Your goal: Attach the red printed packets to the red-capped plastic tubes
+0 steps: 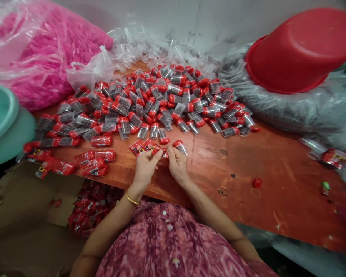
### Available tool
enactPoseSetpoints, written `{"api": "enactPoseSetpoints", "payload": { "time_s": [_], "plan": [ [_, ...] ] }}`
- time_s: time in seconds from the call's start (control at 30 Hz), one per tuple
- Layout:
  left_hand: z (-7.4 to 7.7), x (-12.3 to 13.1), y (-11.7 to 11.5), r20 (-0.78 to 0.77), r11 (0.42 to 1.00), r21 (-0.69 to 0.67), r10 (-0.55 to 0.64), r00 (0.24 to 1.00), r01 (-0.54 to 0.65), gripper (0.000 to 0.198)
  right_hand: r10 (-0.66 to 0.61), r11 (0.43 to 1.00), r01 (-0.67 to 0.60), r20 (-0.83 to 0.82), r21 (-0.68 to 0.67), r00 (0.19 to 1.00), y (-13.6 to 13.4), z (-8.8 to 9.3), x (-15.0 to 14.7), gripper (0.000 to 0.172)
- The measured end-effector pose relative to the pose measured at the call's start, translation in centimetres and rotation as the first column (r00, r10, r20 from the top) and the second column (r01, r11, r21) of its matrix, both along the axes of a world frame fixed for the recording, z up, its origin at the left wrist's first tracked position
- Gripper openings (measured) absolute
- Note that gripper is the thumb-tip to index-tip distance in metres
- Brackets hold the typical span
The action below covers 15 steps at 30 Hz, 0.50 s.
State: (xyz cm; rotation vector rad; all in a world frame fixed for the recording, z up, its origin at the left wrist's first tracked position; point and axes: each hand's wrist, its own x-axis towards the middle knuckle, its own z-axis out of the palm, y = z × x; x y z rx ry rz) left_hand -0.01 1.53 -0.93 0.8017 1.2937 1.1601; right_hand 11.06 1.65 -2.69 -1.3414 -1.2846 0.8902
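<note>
My left hand (145, 168) and my right hand (178, 164) meet at the table's near edge, fingers pinched on a small red printed wrapper (164, 153) between them, mostly hidden by the fingers. More flat red wrappers (140, 147) lie just beyond my left fingers. Touching or just behind my right fingers is a clear tube with a red cap (180, 146); I cannot tell whether it is held. A wide heap of such red-capped tubes (152, 100) with dark contents spreads in front of both hands. To the left lie several tubes in red printed wrapping (93, 165).
Behind the heap are loose clear tubes (150, 50). A bag of pink pieces (54, 46) and a green tub (8, 119) stand left. A red bucket (300, 54) rests upside down on a plastic bag (294, 107) at right. Wrapped red tubes (89, 209) fill a space below the table (207, 169).
</note>
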Motion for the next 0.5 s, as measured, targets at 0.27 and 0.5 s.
{"api": "enactPoseSetpoints", "payload": {
  "time_s": [0.27,0.5],
  "plan": [
    [0.7,-0.7,-0.4,0.27,0.961,-0.278,0.082,0.96,-0.004,0.036,0.123,0.986,-0.141,0.181,0.087,0.976,-1.2,-0.6,0.2,0.035],
    [1.3,-1.3,0.9,0.344,0.945,-0.324,0.168,0.924,-0.052,0.034,-0.009,1.0,0.004,0.798,0.008,0.602,0.0,-0.7,5.2,0.045]
  ]
}}
